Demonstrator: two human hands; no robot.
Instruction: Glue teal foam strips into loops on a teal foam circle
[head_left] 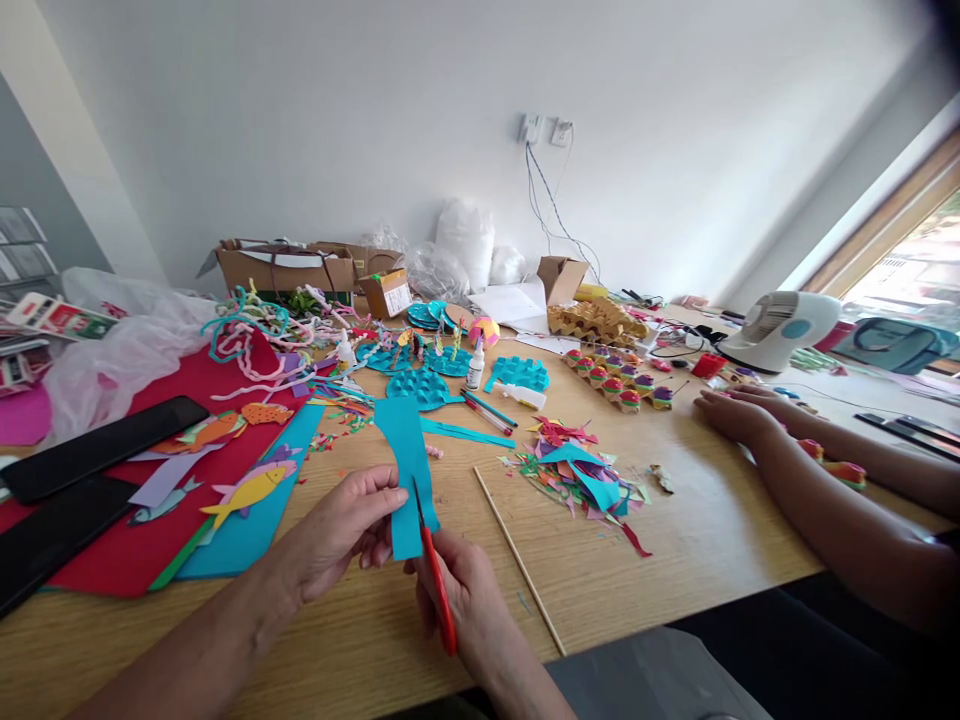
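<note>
A blue paper strip stands upright above the table's front part, its lower end between my hands. My left hand pinches its left edge between thumb and fingers. Red-handled scissors are in my right hand, their blades running up into the strip, with a cut section to the right of them. Some fingers of my right hand are hidden behind the handles. A thin wooden stick lies on the table just right of my right hand.
Paper scraps are heaped right of the stick. Another person's arms rest at the right. Coloured sheets with paper fish and two black phones lie left. Glue bottles, blue egg trays and boxes stand farther back.
</note>
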